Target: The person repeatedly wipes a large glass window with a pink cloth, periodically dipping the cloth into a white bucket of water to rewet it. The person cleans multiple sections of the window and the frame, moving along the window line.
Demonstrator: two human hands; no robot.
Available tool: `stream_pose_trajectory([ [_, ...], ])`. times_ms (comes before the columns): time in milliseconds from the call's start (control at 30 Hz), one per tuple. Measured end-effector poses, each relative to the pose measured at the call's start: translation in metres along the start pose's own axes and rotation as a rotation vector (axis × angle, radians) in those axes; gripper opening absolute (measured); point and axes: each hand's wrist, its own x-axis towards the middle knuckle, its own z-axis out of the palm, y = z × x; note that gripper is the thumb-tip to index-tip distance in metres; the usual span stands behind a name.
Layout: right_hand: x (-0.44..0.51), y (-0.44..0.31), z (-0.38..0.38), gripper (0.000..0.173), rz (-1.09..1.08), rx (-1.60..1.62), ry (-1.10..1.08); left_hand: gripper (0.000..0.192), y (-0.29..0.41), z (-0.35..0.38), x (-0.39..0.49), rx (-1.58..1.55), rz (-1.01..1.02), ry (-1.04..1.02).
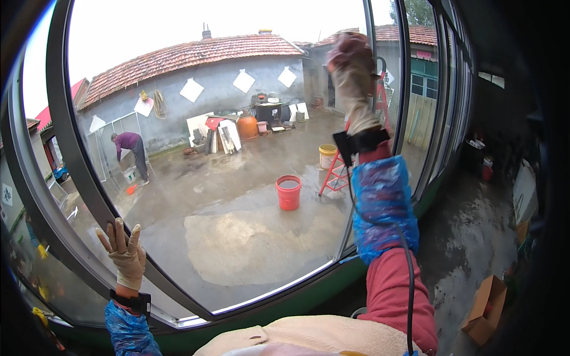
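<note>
My right hand [356,89], in a pale rubber glove, reaches up to the upper right of the large window pane [249,249]. Bunched in its fingers is a pinkish cloth [349,44], which appears to be against the glass. Lower on the left, my gloved left hand [127,258] rests on the dark metal window frame [104,209] with its fingers spread and nothing in them. Blue plastic sleeve covers wrap both forearms, and each wrist wears a black strap. A black cable runs along my right arm.
Beyond the glass lies a wet courtyard with a red bucket of water [288,193], a red stepladder [336,175] and a yellow-white bucket [327,156]. A person [129,151] bends over a white bucket [130,175]. Inside at the right, a cardboard box [485,309] sits on the floor.
</note>
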Motion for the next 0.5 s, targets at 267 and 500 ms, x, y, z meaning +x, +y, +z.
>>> stream_pose_trajectory([
  [267, -0.201, -0.070, 0.083, 0.037, -0.895, -0.258, -0.067, 0.061, -0.005, 0.007, -0.005, 0.072, 0.014, 0.022],
  [500, -0.052, -0.007, 0.000, 0.033, -0.557, -0.316, 0.348, 0.058, -0.005, 0.003, -0.005, 0.087, 0.015, -0.020],
])
